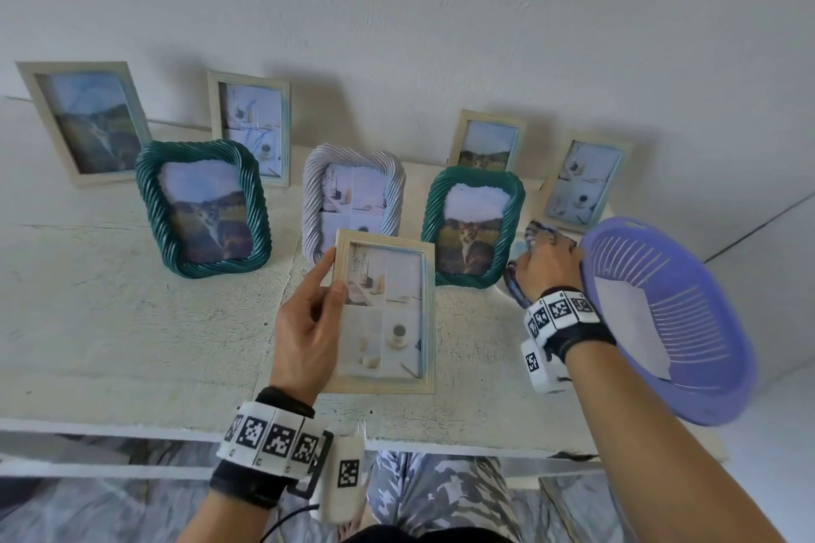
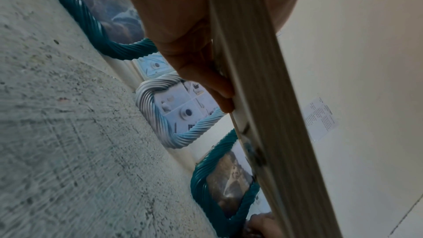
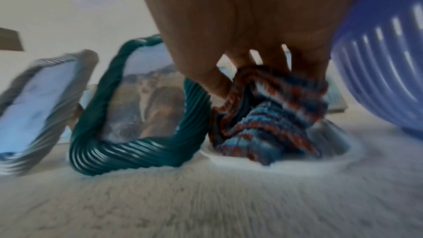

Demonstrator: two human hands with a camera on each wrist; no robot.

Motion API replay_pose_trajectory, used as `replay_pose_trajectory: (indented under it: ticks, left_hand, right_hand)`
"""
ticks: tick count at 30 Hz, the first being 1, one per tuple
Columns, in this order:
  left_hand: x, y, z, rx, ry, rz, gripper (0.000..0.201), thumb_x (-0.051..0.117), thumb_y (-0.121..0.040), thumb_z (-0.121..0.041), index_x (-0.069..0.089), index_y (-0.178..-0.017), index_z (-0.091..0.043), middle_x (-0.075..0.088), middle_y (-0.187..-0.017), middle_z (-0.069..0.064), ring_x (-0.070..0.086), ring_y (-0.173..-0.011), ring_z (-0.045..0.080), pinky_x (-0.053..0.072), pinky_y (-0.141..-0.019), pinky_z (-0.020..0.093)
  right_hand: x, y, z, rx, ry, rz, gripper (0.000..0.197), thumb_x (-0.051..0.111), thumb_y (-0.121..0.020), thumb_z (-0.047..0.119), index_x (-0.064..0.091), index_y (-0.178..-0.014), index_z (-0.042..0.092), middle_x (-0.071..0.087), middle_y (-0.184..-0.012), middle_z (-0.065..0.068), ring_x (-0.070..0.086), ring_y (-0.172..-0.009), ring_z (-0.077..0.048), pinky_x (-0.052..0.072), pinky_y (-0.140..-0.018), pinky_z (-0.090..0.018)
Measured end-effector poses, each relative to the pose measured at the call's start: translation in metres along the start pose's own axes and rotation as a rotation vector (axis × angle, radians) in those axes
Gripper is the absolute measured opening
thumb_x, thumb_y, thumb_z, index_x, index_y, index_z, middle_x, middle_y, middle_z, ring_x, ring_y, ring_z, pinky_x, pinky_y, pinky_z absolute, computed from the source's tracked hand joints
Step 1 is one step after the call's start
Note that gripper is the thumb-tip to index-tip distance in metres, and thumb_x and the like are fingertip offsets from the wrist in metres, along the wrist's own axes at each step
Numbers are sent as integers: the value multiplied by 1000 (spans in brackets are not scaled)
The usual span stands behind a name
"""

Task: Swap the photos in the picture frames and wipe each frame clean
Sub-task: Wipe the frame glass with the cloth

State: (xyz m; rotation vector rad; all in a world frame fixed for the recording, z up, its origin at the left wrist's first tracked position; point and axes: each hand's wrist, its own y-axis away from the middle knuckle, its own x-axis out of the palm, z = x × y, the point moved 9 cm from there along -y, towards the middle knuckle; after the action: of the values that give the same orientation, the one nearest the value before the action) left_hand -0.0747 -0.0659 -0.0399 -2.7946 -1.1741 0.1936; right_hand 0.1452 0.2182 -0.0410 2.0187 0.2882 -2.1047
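Observation:
My left hand [image 1: 315, 313] grips a pale wooden frame [image 1: 383, 313] by its left edge, thumb on the front, and holds it above the white shelf [image 1: 132, 322]. The frame's photo shows a window and cups. In the left wrist view the frame's edge [image 2: 263, 97] runs past my fingers [image 2: 206, 77]. My right hand [image 1: 547, 269] pinches a striped blue and red cloth [image 3: 270, 115] that lies on a white dish [image 3: 274, 164] beside the right green rope frame [image 1: 474, 225].
Several more frames stand on the shelf against the wall: a left green rope frame [image 1: 203, 207], a lilac rope frame [image 1: 353, 190] and wooden ones [image 1: 84, 119] behind. A purple plastic basket [image 1: 666, 317] sits at the shelf's right end, close to my right wrist.

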Motion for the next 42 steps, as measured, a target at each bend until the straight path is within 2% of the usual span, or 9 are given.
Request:
replay_pose_trajectory:
  ticks: [4,10,16,20,23,26,31,37,42]
  left_hand:
    - [-1,0,5,-39,15,-10,50,51,-92,-43,45,-142,-35,64,-78,26,52,-58,45,50,-50,53]
    - [4,-3,5,-40,29,-8,42,49,-101,-23,46,-144,-24,64,-76,24,46,-55,22,43,-48,39]
    - [8,-2,-2,-95,168,-13,26,48,-101,-16,50,-125,-27,71,-86,21,58,-66,40,49,-57,61]
    - [12,-5,-1,-154,239,-4,17,48,-101,-17,49,-116,-23,71,-89,21,58,-74,34,48,-63,61]
    - [21,-5,0,-188,274,41,15,49,-101,-20,49,-115,-25,66,-92,30,53,-74,32,44,-66,52]
    - [35,-3,-4,-218,240,120,23,55,-98,-29,46,-119,-25,70,-95,21,63,-78,29,52,-67,42]
    - [68,12,5,-377,162,375,103,69,-62,-77,32,-144,-26,55,-132,-4,58,-117,10,48,-99,37]
    - [82,23,15,-551,380,405,105,70,-69,-74,36,-142,-8,43,-143,26,47,-130,43,42,-102,60]
    - [78,21,-1,-515,423,392,98,74,-70,-68,46,-132,3,50,-134,29,58,-122,32,47,-96,58]
  right_hand:
    - [44,-13,-9,0,-132,190,52,33,-97,27,33,-140,-2,36,-145,-27,32,-134,-42,31,-108,-49]
    - [62,-1,-13,-35,-97,305,61,25,-101,34,7,-153,8,0,-161,-18,5,-147,-36,18,-117,-50]
    - [7,40,-2,-133,-278,-48,37,48,-93,22,55,-126,5,51,-134,-21,48,-119,-40,44,-99,-43]
    - [-9,111,34,-128,-1106,221,22,50,-98,21,63,-109,7,68,-101,-14,66,-89,-29,54,-75,-22]
    - [5,159,71,59,-1679,644,32,43,-100,25,62,-119,8,69,-98,-19,66,-81,-28,56,-65,-35]
    - [6,173,81,110,-1867,626,33,45,-97,20,55,-127,10,65,-117,-21,65,-104,-34,51,-90,-54]
    - [-16,184,91,-129,-1776,537,36,34,-104,33,51,-135,25,64,-126,-5,62,-114,-26,53,-87,-48]
    - [-30,192,105,-378,-1352,340,33,54,-98,17,52,-128,28,64,-107,12,66,-94,-18,57,-76,-37]
    - [-29,188,113,-404,-1171,269,37,60,-93,26,47,-127,33,61,-97,13,63,-84,-8,51,-67,-20]
